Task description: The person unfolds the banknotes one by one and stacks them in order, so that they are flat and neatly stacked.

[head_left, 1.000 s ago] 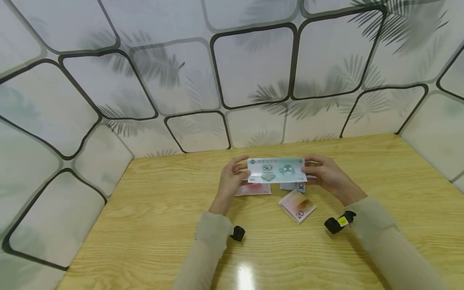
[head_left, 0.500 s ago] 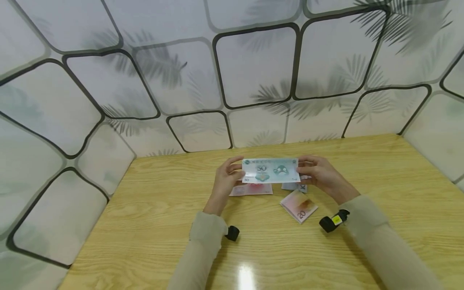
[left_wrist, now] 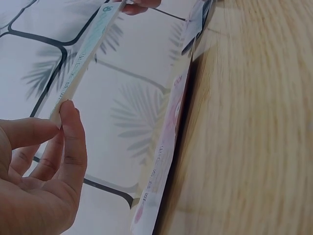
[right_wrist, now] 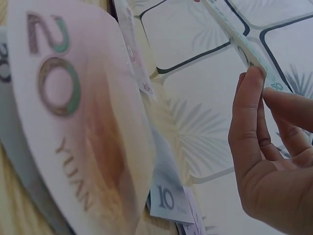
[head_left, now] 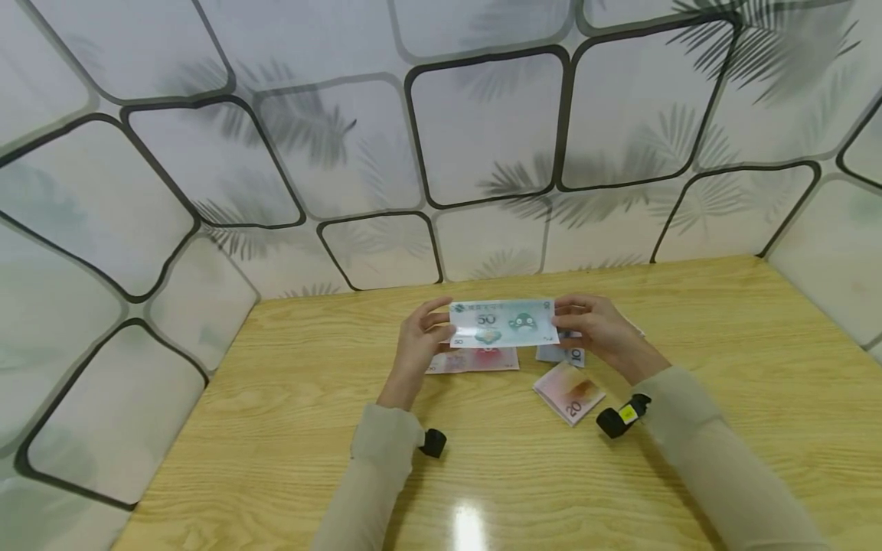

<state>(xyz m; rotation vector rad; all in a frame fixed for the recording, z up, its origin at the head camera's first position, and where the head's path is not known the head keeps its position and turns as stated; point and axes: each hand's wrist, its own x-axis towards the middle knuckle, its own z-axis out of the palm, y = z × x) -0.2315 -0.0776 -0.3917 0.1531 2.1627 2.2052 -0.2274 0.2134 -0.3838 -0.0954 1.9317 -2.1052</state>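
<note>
Taking the raised green 50 note [head_left: 504,323] as the clock's centre, the left grip [head_left: 418,335] blocks 9 o'clock and the right grip [head_left: 598,330] blocks 3. At 12, a narrow free strip of the surface [head_left: 289,413] ends at the patterned wall [head_left: 482,241]. The left wrist view shows air between the green note and the red 100 note [head_left: 482,360], which lies near 7 o'clock. The blue 10 note [head_left: 560,354] at 4 and the folded 20 note [head_left: 569,392], between 4 and 5, crowd that side. A free lane runs along 6, between the sleeves [head_left: 382,459].
</note>
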